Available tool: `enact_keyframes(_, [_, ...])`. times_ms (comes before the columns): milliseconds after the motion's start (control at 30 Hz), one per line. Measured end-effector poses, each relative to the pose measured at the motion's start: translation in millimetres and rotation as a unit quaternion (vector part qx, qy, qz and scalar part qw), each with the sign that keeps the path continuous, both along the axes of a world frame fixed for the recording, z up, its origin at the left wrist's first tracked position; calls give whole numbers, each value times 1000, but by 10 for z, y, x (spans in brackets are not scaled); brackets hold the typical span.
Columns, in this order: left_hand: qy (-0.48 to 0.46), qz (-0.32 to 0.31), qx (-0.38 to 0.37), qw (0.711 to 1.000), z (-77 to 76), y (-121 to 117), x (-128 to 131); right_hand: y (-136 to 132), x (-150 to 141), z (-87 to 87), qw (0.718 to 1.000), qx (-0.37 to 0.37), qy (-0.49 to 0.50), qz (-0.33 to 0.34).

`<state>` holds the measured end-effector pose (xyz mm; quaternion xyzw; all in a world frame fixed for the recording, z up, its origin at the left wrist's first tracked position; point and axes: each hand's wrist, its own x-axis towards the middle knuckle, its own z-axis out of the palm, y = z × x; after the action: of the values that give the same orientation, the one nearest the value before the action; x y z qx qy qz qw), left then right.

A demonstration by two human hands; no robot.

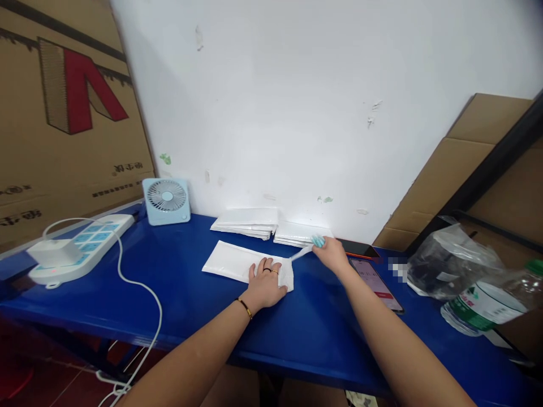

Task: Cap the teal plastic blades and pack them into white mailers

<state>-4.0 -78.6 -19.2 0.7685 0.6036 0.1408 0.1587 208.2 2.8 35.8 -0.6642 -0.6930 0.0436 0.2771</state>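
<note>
A flat white padded envelope [231, 260] lies on the blue table [186, 305]. My left hand [266, 282] presses flat on its right end, fingers spread, rings on two fingers. My right hand [331, 253] is pinched on a thin white strip [300, 254] that runs from the envelope's right edge up to my fingertips. Behind them, against the wall, lie two stacks of similar white envelopes [246, 221], [297, 232]; my right hand is just in front of the right stack.
A small light-blue fan [166, 201] and a white power strip [80, 246] with a cable stand at the left. A phone [375, 281] lies right of my right hand. A clear bag [453, 263] and a plastic bottle [487, 302] lie farther right. Cardboard leans on both sides.
</note>
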Motion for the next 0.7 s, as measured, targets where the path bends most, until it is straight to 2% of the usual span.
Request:
enact_keyframes(100, [-15,-1,4,1000,26,-4,-11,-36,176,192,997,16,71,-38])
enact_keyframes(167, [-47,16,28,998,101,-15,-19,-144,215,298,986,-31,162,7])
enact_keyframes(267, [-134,21,117,984,299,-51,-4,-349,105,360,931,-130,314,136])
enact_keyframes(333, [-198,-36,154,967,429,-70,27,-459,-49,338,885,-171,382,203])
enact_keyframes(367, [-229,-78,138,960,473,-68,41,-497,-130,314,866,-189,403,228])
enact_keyframes(433, [-273,-139,57,950,511,-22,29,-539,-268,251,840,-216,425,258])
enact_keyframes(500, [-276,-139,-13,951,498,87,-94,-549,-342,180,832,-223,437,258])
enact_keyframes(533, [-258,-107,-16,960,488,160,-214,-547,-352,145,832,-221,444,250])
enact_keyframes(600, [-195,-19,38,980,484,318,-579,-541,-323,84,827,-216,468,225])
enact_keyframes(667, [-88,142,80,983,509,453,-1054,-532,-253,36,806,-214,512,204])
enact_keyframes(700, [-64,195,89,975,527,504,-1297,-523,-212,19,791,-213,539,198])
